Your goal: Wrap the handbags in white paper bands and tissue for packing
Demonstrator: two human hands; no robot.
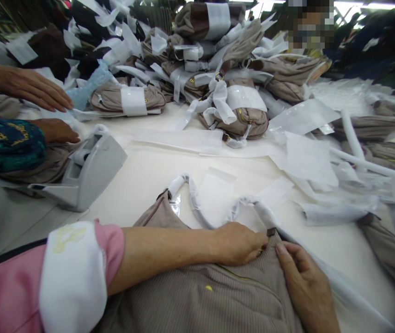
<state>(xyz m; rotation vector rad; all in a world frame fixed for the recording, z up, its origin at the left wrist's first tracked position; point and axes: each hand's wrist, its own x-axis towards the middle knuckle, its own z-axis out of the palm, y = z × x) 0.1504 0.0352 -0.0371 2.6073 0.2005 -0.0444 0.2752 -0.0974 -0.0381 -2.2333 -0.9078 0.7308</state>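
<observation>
A white worktop point(142, 173) spreads beneath everything, with a heap of taupe bags point(190, 21) and white wrapping along its far side. At the near edge lies a ribbed taupe bag point(190, 300), its wrapped strap point(197, 208) looping away. A grey tape dispenser point(96, 171) stands to the left. The left hand point(239, 243) pinches the bag's far right corner; the right hand point(304, 277) grips the side edge just beside it. A brass zipper point(239, 274) curves above a small yellow mark point(209, 287).
</observation>
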